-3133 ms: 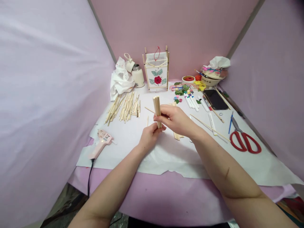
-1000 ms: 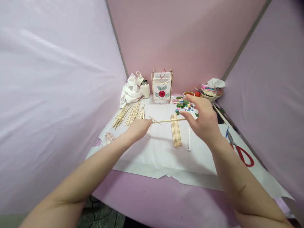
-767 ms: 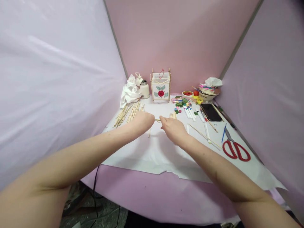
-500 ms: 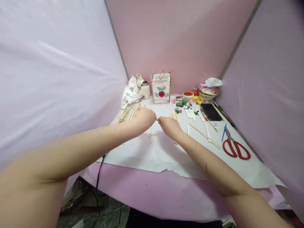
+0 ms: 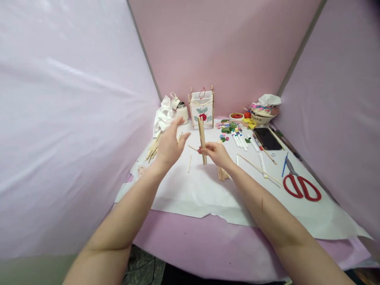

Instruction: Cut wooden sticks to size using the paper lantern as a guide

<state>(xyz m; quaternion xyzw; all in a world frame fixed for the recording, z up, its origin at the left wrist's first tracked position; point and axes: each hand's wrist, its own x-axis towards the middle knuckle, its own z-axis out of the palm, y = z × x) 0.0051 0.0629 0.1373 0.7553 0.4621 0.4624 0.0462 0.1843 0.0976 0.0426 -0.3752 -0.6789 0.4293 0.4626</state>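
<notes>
My right hand point(image 5: 218, 153) grips a small bundle of wooden sticks point(image 5: 202, 138) and holds it upright above the white paper sheet point(image 5: 204, 190). My left hand point(image 5: 170, 144) hovers just left of the bundle with its fingers spread and nothing in it. A row of cut sticks point(image 5: 222, 172) lies on the paper under my right wrist. A single short stick point(image 5: 189, 163) lies between my hands. A larger heap of sticks point(image 5: 154, 147) is spread at the left, partly hidden by my left hand.
A paper lantern with a red flower point(image 5: 202, 107) stands at the back. Markers point(image 5: 240, 139), paper leaves point(image 5: 228, 128), a phone point(image 5: 266, 138), a bowl of scraps point(image 5: 261, 114), red scissors point(image 5: 301, 185) and long thin skewers point(image 5: 258, 169) lie on the right. Crumpled white cloth point(image 5: 162, 117) sits back left.
Both hands were pinching sticks low on the paper; now my right hand has lifted a bundle upright and my left hand has let go and opened beside it.
</notes>
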